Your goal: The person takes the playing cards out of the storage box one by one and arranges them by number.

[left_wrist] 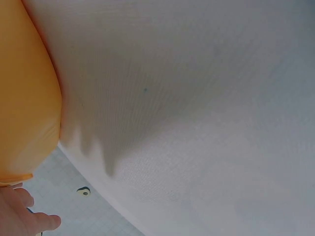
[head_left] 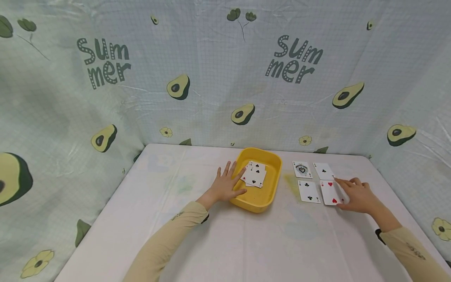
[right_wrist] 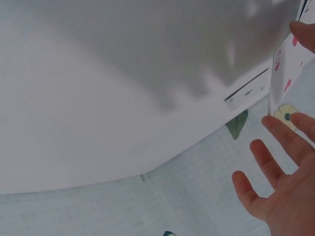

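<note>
My left hand [head_left: 223,187], fingers spread, lies over the left rim of a yellow plastic tray [head_left: 276,176]. Inside the tray is a small overlapping pile of playing cards [head_left: 256,176] with black spade pips on top. On the right, my right hand [head_left: 361,197] pinches a two of hearts [head_left: 330,192] between thumb and fingers. That playing card [right_wrist: 287,73] looks tilted up off the table in the right wrist view. Beside it lie a two of clubs [head_left: 309,192], an ace of spades [head_left: 302,170] and an ace of clubs [head_left: 323,171].
A pale cloth covers the table [head_left: 211,243]. Behind it and at both sides hangs a curtain [head_left: 211,47] printed with avocados and lettering. The tray's outer wall [left_wrist: 29,93] fills the left of the left wrist view.
</note>
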The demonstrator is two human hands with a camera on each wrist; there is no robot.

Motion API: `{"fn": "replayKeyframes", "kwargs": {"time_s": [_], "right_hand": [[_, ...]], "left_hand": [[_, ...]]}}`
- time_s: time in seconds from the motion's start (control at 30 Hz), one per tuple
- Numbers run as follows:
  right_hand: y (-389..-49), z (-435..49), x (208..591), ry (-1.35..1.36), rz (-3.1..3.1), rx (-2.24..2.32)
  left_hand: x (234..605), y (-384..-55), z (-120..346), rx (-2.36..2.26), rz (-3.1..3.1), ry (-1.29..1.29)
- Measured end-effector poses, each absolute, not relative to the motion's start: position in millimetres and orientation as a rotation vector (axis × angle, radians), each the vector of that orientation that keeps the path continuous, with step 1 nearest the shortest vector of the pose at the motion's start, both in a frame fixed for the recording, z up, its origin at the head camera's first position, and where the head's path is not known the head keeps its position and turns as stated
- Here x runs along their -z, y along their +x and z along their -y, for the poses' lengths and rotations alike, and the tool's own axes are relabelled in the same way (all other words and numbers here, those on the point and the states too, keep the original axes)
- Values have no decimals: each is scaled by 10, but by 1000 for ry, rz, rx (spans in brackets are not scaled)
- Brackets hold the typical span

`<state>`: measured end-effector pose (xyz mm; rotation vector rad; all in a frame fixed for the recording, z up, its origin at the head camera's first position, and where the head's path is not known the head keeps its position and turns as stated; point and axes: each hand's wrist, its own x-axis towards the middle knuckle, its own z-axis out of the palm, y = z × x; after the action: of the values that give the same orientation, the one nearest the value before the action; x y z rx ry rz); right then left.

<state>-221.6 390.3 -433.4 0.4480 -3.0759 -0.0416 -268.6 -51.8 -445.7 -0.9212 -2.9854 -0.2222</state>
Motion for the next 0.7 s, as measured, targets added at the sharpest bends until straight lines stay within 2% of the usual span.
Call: {"fn": "replayKeyframes", "kwargs": {"time_s": [0.7], "right_hand": [[-2260, -3962, 4396, 442, 3091, 36]], "left_hand": [[4447, -2681, 514, 234, 2988, -923]]}}
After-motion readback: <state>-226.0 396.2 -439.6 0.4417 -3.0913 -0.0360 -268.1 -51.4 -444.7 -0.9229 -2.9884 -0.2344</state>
